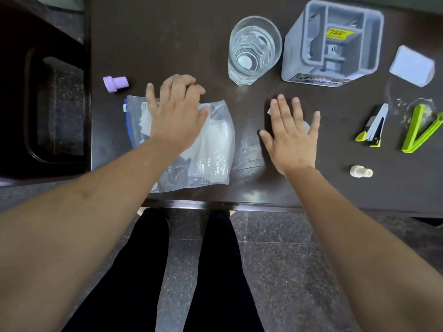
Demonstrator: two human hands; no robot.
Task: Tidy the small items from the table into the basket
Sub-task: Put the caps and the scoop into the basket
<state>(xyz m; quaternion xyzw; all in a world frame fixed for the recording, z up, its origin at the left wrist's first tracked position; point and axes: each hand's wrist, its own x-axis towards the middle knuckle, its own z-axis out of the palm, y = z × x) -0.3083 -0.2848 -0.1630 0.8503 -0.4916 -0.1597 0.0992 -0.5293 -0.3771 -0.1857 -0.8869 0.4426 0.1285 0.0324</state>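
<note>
A clear plastic bag [215, 144] with white and dark contents lies near the dark table's [167, 39] front edge. My left hand [175, 116] rests over its upper half, thumb apart and fingers loosely curled past its far edge. My right hand [292, 137] lies flat with fingers spread over a small dark item; only white corners of it [307, 127] show. A purple cap [115, 83] lies left of the bag. A black basket [33, 140] sits low beside the table's left end.
At the back stand a drinking glass [254, 49], a grey plastic container [333, 41] and a white block [412, 65]. On the right lie a black-and-yellow stapler [374, 125], a green V-shaped clip [419, 130] and a small cream plug [360, 171].
</note>
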